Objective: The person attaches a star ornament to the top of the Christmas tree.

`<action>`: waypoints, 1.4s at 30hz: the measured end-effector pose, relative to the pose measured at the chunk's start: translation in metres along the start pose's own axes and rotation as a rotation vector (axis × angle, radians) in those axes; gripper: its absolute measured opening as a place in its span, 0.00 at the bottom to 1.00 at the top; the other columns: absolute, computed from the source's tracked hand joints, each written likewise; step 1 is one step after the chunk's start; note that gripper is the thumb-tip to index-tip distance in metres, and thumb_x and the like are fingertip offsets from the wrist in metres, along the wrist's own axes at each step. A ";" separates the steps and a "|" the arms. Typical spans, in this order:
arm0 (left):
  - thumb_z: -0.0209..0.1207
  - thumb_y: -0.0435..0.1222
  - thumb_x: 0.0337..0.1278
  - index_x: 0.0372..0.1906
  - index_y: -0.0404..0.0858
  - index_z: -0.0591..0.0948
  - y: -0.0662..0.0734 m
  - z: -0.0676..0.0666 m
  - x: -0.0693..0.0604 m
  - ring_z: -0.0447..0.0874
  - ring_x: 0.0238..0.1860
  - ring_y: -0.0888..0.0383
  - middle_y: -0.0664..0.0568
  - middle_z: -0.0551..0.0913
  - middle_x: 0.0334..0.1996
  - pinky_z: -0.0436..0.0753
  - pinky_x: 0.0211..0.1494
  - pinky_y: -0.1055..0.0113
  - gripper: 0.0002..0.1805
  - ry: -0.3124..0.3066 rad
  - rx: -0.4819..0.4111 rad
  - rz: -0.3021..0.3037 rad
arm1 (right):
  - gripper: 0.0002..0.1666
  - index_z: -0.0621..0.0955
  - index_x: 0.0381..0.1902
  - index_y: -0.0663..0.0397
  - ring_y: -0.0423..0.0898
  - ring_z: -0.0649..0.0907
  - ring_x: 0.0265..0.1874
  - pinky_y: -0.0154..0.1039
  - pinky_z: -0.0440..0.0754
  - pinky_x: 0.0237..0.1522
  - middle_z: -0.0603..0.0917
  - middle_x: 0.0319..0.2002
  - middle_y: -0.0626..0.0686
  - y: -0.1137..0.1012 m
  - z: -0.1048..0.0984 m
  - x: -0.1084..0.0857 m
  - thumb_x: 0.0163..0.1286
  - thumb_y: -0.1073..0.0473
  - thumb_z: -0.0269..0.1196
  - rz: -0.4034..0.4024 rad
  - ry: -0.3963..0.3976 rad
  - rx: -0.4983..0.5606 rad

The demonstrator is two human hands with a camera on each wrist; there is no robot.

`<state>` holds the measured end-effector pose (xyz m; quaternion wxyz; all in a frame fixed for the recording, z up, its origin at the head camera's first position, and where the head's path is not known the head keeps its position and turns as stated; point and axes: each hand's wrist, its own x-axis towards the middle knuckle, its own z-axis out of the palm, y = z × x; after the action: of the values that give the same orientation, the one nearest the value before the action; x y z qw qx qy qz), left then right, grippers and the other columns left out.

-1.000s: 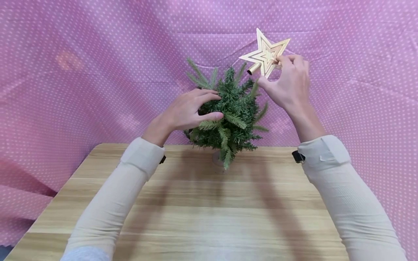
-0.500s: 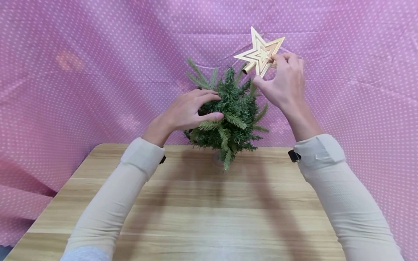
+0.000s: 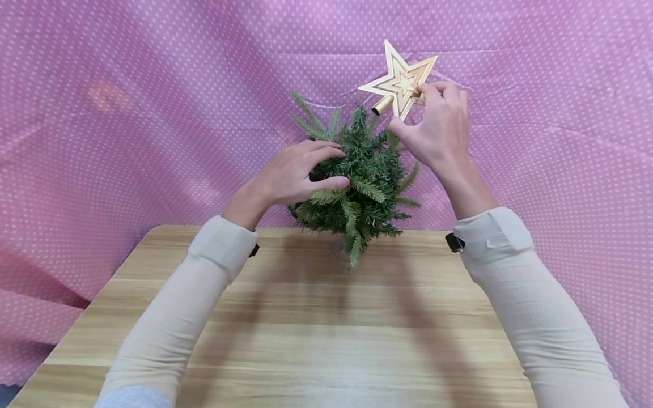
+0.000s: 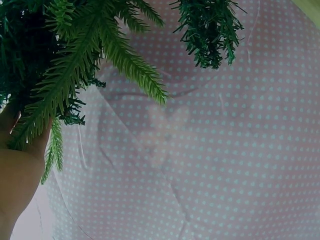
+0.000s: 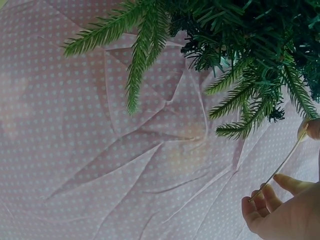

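A small artificial Christmas tree (image 3: pixel 374 164) stands near the table's far edge. My left hand (image 3: pixel 293 173) holds its upper left side, with thumb and fingers around the foliage. In the left wrist view, green branches (image 4: pixel 80 55) partly cover that hand. A gold star tree topper (image 3: pixel 400 85) is tilted above and right of the treetop. My right hand (image 3: pixel 441 127) pinches the star's right and lower points between thumb and fingers. The star's hollow tube (image 3: pixel 381 106) points down-left, close above the top branches. In the right wrist view, the star (image 5: pixel 278 167) shows edge-on.
The light wooden table (image 3: pixel 326 334) spreads out in front of the tree. Behind it hangs a pink cloth (image 3: pixel 204 73) with white dots. The tree's clear base (image 3: pixel 340 248) shows partly below the lowest branches.
My right hand has carried the star a little to the left and slightly up, closer to the treetop. The left hand and the tree have stayed put.
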<state>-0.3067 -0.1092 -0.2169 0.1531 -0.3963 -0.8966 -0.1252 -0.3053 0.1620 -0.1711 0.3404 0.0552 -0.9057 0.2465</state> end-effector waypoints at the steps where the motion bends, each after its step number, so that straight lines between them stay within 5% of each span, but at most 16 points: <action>1: 0.48 0.68 0.67 0.74 0.47 0.71 0.000 0.000 0.000 0.63 0.74 0.48 0.50 0.68 0.74 0.63 0.74 0.44 0.41 0.001 -0.001 0.000 | 0.42 0.73 0.70 0.58 0.52 0.65 0.68 0.45 0.65 0.69 0.70 0.68 0.57 0.000 0.000 0.000 0.62 0.45 0.67 -0.003 0.002 0.002; 31: 0.47 0.69 0.66 0.74 0.47 0.71 0.001 0.000 0.000 0.64 0.73 0.48 0.50 0.68 0.74 0.65 0.73 0.43 0.42 0.004 -0.004 0.007 | 0.44 0.73 0.70 0.59 0.48 0.66 0.66 0.38 0.64 0.69 0.71 0.65 0.57 -0.011 0.015 0.005 0.61 0.44 0.69 -0.008 0.045 0.070; 42: 0.48 0.68 0.67 0.74 0.47 0.71 0.001 0.001 0.001 0.64 0.73 0.48 0.50 0.68 0.74 0.65 0.73 0.43 0.41 0.004 -0.007 0.007 | 0.34 0.79 0.61 0.55 0.47 0.67 0.63 0.37 0.65 0.66 0.73 0.61 0.55 -0.014 0.017 0.006 0.58 0.50 0.72 -0.038 0.080 0.097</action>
<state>-0.3063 -0.1075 -0.2171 0.1538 -0.3996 -0.8945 -0.1284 -0.3163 0.1419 -0.1729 0.3776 0.0787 -0.8773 0.2857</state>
